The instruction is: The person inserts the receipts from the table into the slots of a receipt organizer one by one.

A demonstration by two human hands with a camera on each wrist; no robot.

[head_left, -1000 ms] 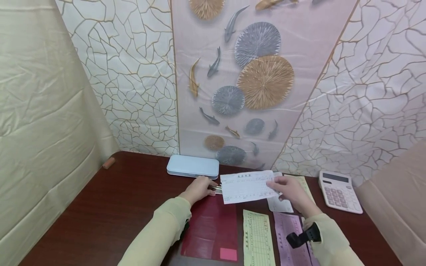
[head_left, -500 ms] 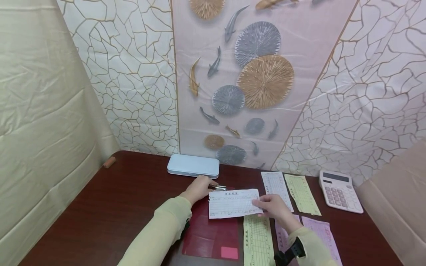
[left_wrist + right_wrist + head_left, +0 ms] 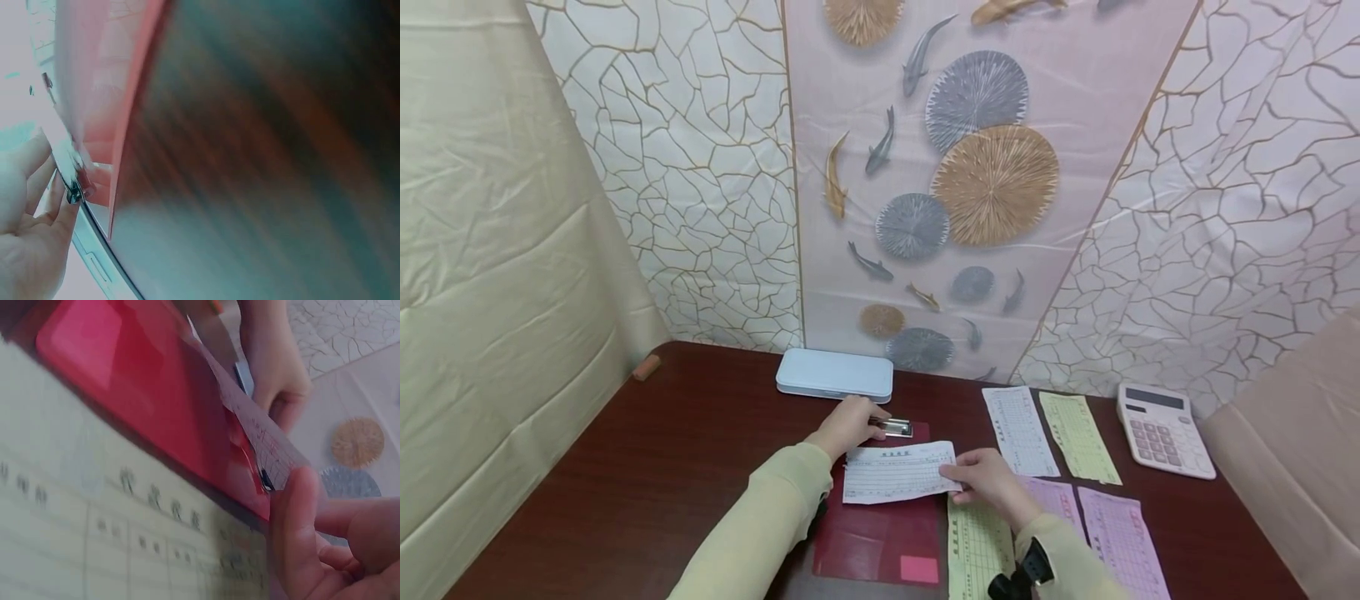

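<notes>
The left hand (image 3: 847, 427) pinches the metal clip (image 3: 893, 427) at the far end of the red clipboard (image 3: 876, 542), thumb and fingers closed about the clip's left part. The right hand (image 3: 992, 483) pinches the right end of a white slip (image 3: 891, 475) between thumb and fingers; the slip lies across the board's far half, just on the near side of the clip (whether it touches the board, I cannot tell). A yellow slip (image 3: 981, 550) lies just right of the board.
</notes>
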